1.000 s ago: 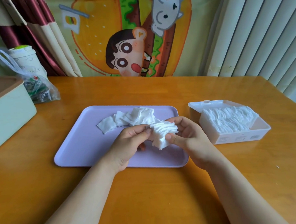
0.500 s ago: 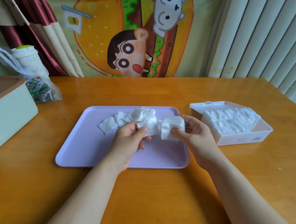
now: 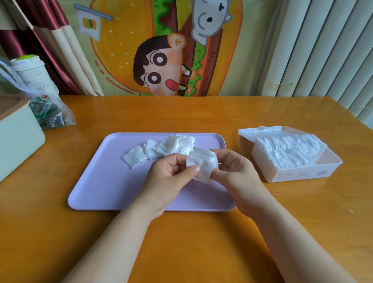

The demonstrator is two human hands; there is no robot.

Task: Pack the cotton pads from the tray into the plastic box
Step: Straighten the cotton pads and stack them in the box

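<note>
Cotton pads (image 3: 203,165) above the tray (image 3: 101,178), pinched by left hand (image 3: 168,181) and right hand (image 3: 234,171), look soft, featherlight (likely to fan apart); squeeze the flat faces.

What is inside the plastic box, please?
White cotton pads fill most of the plastic box; its near right corner looks bare. Whatever lies beneath them is covered.
</note>
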